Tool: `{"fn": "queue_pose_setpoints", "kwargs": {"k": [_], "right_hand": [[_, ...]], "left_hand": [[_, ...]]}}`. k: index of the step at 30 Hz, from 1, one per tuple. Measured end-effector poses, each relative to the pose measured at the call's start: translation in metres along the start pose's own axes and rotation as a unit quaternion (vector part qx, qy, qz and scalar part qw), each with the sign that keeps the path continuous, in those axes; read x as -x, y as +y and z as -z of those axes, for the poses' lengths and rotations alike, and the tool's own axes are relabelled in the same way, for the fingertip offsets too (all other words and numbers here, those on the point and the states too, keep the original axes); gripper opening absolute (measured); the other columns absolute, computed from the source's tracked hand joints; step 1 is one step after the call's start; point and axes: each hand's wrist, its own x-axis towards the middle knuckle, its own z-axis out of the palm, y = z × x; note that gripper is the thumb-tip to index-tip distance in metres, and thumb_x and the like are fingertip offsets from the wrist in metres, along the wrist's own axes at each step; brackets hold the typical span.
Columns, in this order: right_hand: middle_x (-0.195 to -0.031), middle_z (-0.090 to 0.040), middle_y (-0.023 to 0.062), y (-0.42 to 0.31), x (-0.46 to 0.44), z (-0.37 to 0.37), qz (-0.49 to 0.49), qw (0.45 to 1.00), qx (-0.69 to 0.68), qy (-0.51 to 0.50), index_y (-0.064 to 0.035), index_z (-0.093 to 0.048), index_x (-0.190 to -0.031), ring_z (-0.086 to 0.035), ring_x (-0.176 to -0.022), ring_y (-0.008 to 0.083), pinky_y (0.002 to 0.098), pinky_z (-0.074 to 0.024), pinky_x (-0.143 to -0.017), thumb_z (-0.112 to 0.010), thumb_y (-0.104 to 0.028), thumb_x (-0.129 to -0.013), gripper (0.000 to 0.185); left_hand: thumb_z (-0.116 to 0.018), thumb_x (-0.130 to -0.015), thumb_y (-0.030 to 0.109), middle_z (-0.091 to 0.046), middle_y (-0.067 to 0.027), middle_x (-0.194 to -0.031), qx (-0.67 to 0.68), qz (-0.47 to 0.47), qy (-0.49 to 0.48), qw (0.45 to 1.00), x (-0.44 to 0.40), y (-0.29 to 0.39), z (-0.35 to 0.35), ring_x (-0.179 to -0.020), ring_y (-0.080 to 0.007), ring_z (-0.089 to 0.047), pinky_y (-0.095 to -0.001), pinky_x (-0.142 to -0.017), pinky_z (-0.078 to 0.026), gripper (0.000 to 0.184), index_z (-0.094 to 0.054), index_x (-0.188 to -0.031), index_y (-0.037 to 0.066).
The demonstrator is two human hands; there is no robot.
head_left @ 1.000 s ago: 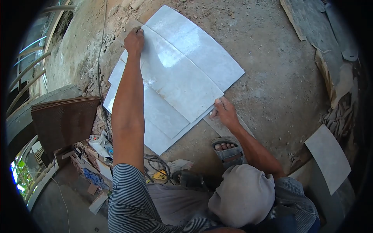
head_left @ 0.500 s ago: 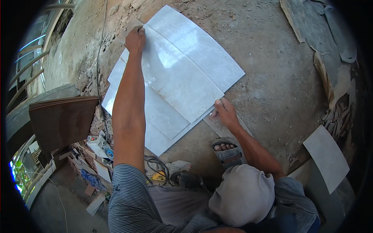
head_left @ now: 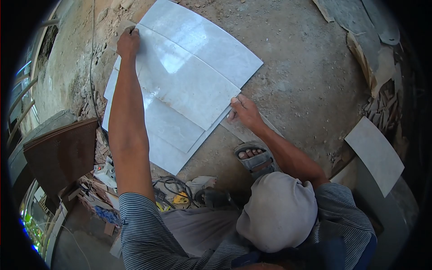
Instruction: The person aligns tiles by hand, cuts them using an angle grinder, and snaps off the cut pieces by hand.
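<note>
Several large, glossy pale grey tiles lie overlapped on the ground. My left hand (head_left: 128, 42) is closed on the far left corner of the narrower top tile (head_left: 180, 76). At its near right corner, my right hand (head_left: 246, 112) pinches the edge, thumb on top and fingers bent beneath. Beyond the top tile shows another pale tile (head_left: 211, 40), and a bigger tile (head_left: 168, 155) sticks out on the near side. Whether the top tile is raised off the others, I cannot tell. A thin grey piece (head_left: 233, 128) lies partly under my right hand.
A sandalled foot (head_left: 254, 157) stands close to the right forearm. On the left are brown stacked sheets (head_left: 63, 150), a white power box (head_left: 105, 173) and debris. Coiled black cable (head_left: 173, 186) lies near a yellow tool (head_left: 181, 198). Another pale tile (head_left: 375, 155) leans at the right.
The whole scene has shifted left and upward in the picture as the camera turned. Both hands keep the same hold on the top tile's corners.
</note>
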Motion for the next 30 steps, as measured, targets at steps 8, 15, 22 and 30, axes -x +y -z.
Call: {"fn": "queue_pose_setpoints", "kwargs": {"k": [8, 15, 22, 30], "right_hand": [[-0.065, -0.06, 0.0102, -0.006, 0.003, -0.001, 0.017, 1.0, -0.014, 0.009, 0.0007, -0.051, -0.085, -0.061, -0.059, 0.0159, 0.0287, -0.0505, -0.054, -0.044, -0.031, -0.098, 0.035], [-0.067, -0.061, 0.0106, 0.004, -0.001, -0.001, 0.025, 0.999, -0.034, -0.002, 0.0016, -0.052, -0.089, -0.062, -0.059, 0.0164, 0.0286, -0.0513, -0.054, -0.043, -0.031, -0.098, 0.035], [-0.067, -0.062, 0.0113, 0.0, -0.001, -0.001, 0.019, 0.999, -0.028, -0.004, 0.0019, -0.051, -0.09, -0.063, -0.06, 0.0165, 0.0283, -0.0523, -0.054, -0.043, -0.031, -0.098, 0.035], [-0.071, -0.057, 0.01, -0.002, -0.001, 0.001, 0.001, 0.999, -0.036, -0.03, 0.0021, -0.048, -0.097, -0.064, -0.062, 0.0188, 0.0302, -0.0554, -0.057, -0.044, -0.033, -0.098, 0.036]], "left_hand": [[-0.06, -0.085, 0.035, -0.055, -0.0244, -0.126, 0.087, -0.105, 0.028, 0.99, 0.018, -0.002, 0.001, -0.118, -0.0355, -0.053, -0.0388, -0.101, -0.04, 0.059, -0.049, -0.131, 0.0], [-0.06, -0.086, 0.029, -0.044, -0.0236, -0.138, 0.155, -0.044, 0.132, 0.978, 0.095, -0.023, 0.015, -0.13, -0.0361, -0.039, -0.0399, -0.109, -0.029, 0.06, -0.043, -0.135, -0.001], [-0.058, -0.089, 0.02, -0.042, -0.0213, -0.139, 0.229, 0.02, 0.092, 0.969, 0.227, -0.055, 0.015, -0.129, -0.0338, -0.04, -0.0383, -0.109, -0.03, 0.056, -0.038, -0.137, -0.002], [-0.061, -0.088, 0.032, -0.033, -0.0211, -0.147, 0.168, -0.001, -0.012, 0.986, 0.298, -0.03, 0.008, -0.138, -0.0363, -0.026, -0.043, -0.114, -0.018, 0.069, -0.031, -0.142, 0.0]]}}
